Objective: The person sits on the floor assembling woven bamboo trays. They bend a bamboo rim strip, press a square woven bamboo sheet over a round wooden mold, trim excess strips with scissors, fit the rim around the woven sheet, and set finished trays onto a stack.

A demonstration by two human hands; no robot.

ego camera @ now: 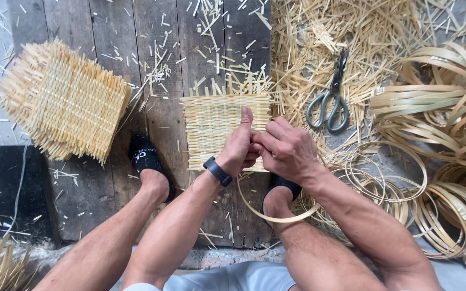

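Overhead, from the head camera, both hands meet over a small woven bamboo mat [211, 126] lying on the plank floor [109, 32]. Left hand [239, 144], thumb raised, and right hand [286, 148] each pinch a thin bamboo strip [276, 218] that loops down between the feet. Scissors [330, 99] lie just right of the mat; a stack of woven mats [63, 102] sits well left, bamboo hoops [449, 161] right.

head view, straight down, close
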